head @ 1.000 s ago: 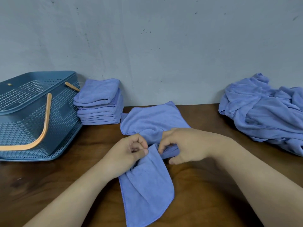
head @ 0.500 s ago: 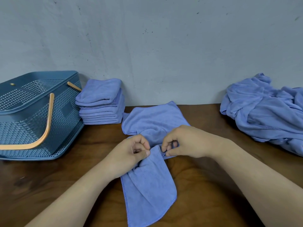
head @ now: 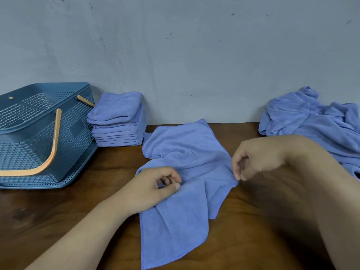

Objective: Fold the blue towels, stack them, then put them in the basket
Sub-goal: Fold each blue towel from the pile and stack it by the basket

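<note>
A crumpled blue towel [head: 183, 152] lies on the brown table [head: 58, 221] in front of me. My left hand [head: 155, 186] pinches a fold of it near its middle. My right hand [head: 255, 156] pinches the towel's right edge, pulled out to the right. A stack of several folded blue towels [head: 117, 121] stands against the wall at the back left. Left of the stack sits the blue perforated basket [head: 35, 137] with orange handles. A heap of unfolded blue towels [head: 315, 125] lies at the back right.
A grey wall [head: 194, 55] closes off the back of the table. Bare wood shows between the basket and my left arm and along the front edge.
My right hand has moved away to the right with the towel's edge, spreading the cloth wider. My left hand has kept its pinch and shifted slightly.
</note>
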